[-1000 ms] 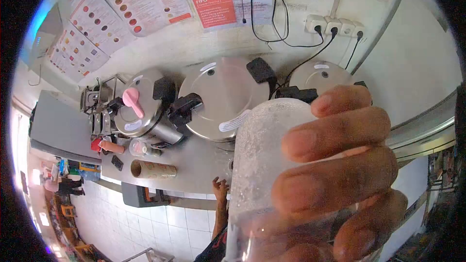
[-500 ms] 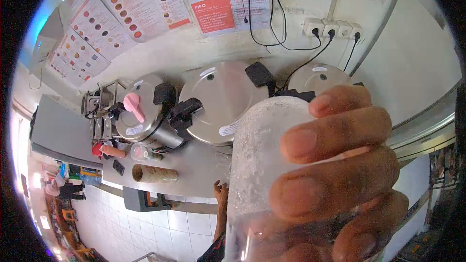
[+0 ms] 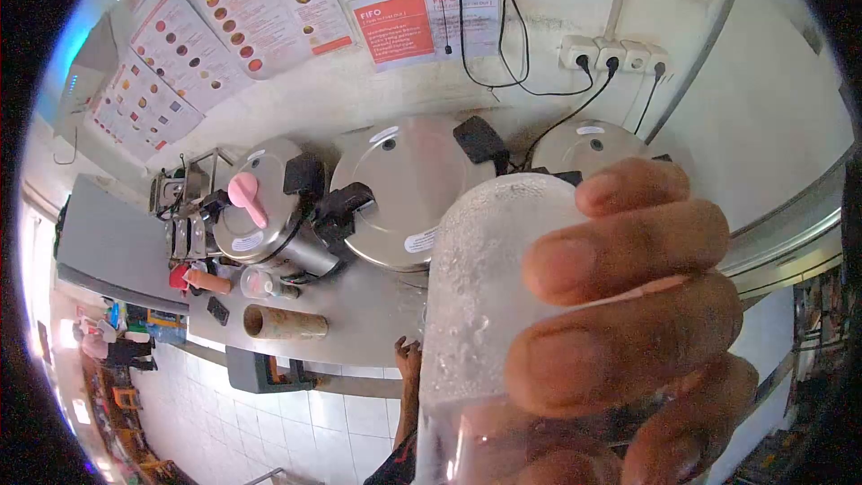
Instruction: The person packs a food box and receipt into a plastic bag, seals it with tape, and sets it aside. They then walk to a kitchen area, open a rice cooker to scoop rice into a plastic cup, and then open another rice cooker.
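My right hand is wrapped round a clear cup held close in front of the camera. The cup is tilted with its rounded end up, and droplets or bubbles whiten its upper part. Its lower end runs out of the frame. Lower down and farther off, my left hand is by the front edge of the grey counter. Its fingers are loosely bent and a little apart, with nothing visible in them. The cup hides part of the area beside this hand.
Large steel lidded pots stand along the wall; a pink scoop lies on the left pot's lid. A cardboard tube, a clear container and a dark phone-like object are on the counter. Another person stands far left.
The cup and my right hand have shifted very slightly, the cup's end a little higher. My left hand has stayed by the counter edge. The distant person has moved a little.
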`<action>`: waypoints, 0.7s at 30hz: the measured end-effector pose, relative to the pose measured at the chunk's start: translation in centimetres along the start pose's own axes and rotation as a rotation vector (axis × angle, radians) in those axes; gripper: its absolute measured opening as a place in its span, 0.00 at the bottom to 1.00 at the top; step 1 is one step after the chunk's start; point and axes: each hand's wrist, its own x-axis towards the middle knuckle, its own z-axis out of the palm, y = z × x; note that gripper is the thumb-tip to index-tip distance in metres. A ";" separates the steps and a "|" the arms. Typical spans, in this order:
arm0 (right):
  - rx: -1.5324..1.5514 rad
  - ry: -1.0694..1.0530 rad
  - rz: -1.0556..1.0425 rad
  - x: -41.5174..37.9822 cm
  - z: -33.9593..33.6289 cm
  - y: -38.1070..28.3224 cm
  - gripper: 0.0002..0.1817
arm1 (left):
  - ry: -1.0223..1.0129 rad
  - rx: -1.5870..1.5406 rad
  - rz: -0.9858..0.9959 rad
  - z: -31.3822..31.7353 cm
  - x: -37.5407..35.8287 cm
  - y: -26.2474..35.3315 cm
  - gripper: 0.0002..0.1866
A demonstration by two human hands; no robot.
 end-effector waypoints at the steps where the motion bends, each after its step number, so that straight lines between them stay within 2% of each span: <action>1: 0.001 -0.007 -0.004 0.1 -0.1 0.1 0.23 | 0.012 0.024 -0.017 0.1 0.3 -0.3 0.28; 4: 0.006 -0.030 -0.022 0.2 -0.5 0.2 0.25 | 0.123 0.276 0.246 0.1 0.6 -0.9 0.28; 8: 0.002 -0.066 -0.049 0.2 -0.9 0.9 0.27 | 0.006 0.129 0.023 -0.2 0.2 -0.4 0.28; 10: -0.013 -0.105 -0.057 0.2 -1.0 1.4 0.27 | -0.025 0.089 -0.011 -0.2 0.7 -1.0 0.31; 13: -0.038 -0.156 -0.043 -0.7 -0.6 2.3 0.30 | -0.076 0.002 0.011 -0.4 2.7 -5.0 0.35; 16: -0.020 -0.195 0.027 -2.4 -1.2 3.5 0.33 | -0.176 -0.097 -0.003 -1.1 5.8 -10.0 0.38; 20: 0.030 -0.326 0.223 -6.8 -3.3 5.4 0.37 | -0.338 -0.298 -0.159 -4.4 7.3 -16.2 0.43; 21: 0.064 -0.374 0.296 -8.3 -3.7 6.1 0.38 | -0.217 -0.232 -0.135 -4.0 3.8 -11.7 0.35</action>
